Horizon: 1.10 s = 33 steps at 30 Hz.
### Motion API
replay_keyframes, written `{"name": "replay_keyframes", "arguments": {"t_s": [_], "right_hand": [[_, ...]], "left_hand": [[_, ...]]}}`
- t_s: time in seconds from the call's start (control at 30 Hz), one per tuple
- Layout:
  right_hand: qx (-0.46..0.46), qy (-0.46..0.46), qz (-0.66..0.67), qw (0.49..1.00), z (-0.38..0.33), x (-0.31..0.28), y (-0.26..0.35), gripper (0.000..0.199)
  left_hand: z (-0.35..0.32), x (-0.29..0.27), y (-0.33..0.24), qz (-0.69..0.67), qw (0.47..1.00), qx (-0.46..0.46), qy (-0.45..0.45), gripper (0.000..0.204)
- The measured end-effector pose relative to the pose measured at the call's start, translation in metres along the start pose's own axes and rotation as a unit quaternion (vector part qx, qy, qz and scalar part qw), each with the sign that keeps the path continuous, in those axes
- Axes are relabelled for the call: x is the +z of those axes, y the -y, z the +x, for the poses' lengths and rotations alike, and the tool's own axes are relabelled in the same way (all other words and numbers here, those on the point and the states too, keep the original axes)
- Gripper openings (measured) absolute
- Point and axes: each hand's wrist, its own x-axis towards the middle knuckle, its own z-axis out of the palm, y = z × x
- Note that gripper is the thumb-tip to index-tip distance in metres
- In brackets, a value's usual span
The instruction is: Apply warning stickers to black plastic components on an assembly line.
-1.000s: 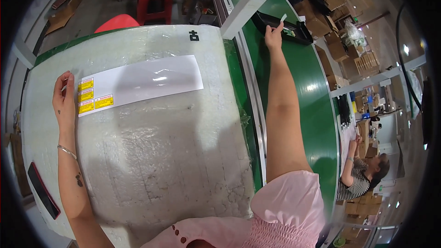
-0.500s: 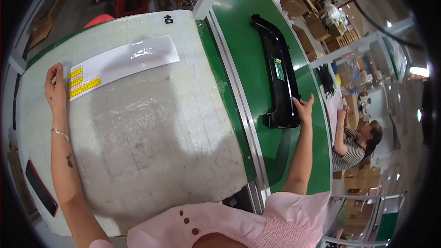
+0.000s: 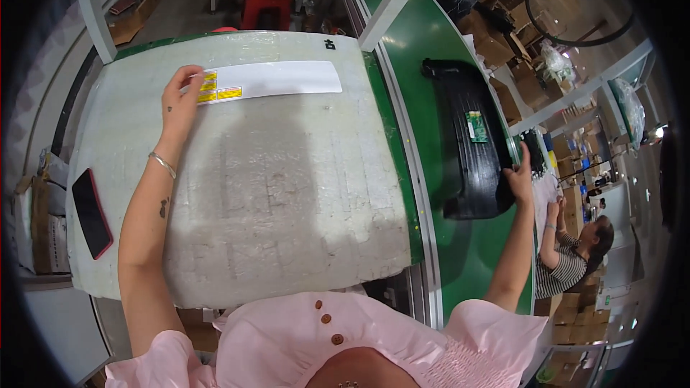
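Two hands apart: one on a label strip, one on a black part.

The left hand (image 3: 178, 104) lies in the upper left of the frame with fingers spread flat on the left end of the white label strip (image 3: 269, 79), pressing it and not gripping; the strip, with yellow stickers at that end, lies across the top of the white desk (image 3: 287, 208). The right hand (image 3: 519, 176) reaches to the right of the frame and closes on the lower right edge of the long black plastic part (image 3: 471, 144), which lies on the green conveyor belt (image 3: 431, 86). A dark phone with a red case (image 3: 91, 212) lies at the left edge of the desk, well apart from both hands. Another person in a striped top (image 3: 568, 262) sits at the lower right.
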Motion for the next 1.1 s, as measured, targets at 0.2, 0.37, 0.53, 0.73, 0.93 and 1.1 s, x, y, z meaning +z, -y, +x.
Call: {"name": "replay_keyframes", "arguments": {"t_s": [0.2, 0.37, 0.53, 0.73, 0.93, 1.1], "right_hand": [[-0.103, -0.019, -0.045, 0.993, -0.057, -0.035, 0.155, 0.085], [-0.38, -0.06, -0.103, 0.917, -0.065, -0.007, 0.231, 0.082], [-0.557, -0.076, -0.01, 0.827, -0.044, 0.057, 0.278, 0.076], [-0.521, -0.026, 0.051, 0.851, 0.003, 0.105, 0.233, 0.08], [-0.566, -0.013, 0.095, 0.819, 0.02, 0.117, 0.245, 0.081], [-0.468, 0.064, 0.157, 0.867, 0.015, 0.104, 0.266, 0.08]], "left_hand": [[-0.037, 0.008, -0.114, -0.033, 0.983, 0.12, 0.131, 0.017], [-0.089, 0.024, -0.204, 0.068, 0.831, 0.532, 0.147, 0.05], [-0.12, 0.011, -0.224, 0.216, 0.854, 0.429, 0.203, 0.064], [-0.111, -0.131, -0.153, 0.536, 0.818, 0.187, 0.088, 0.053], [-0.08, -0.144, -0.178, 0.277, 0.941, 0.187, 0.046, 0.037], [-0.044, -0.064, -0.172, 0.192, 0.918, 0.342, 0.054, 0.035]]}}
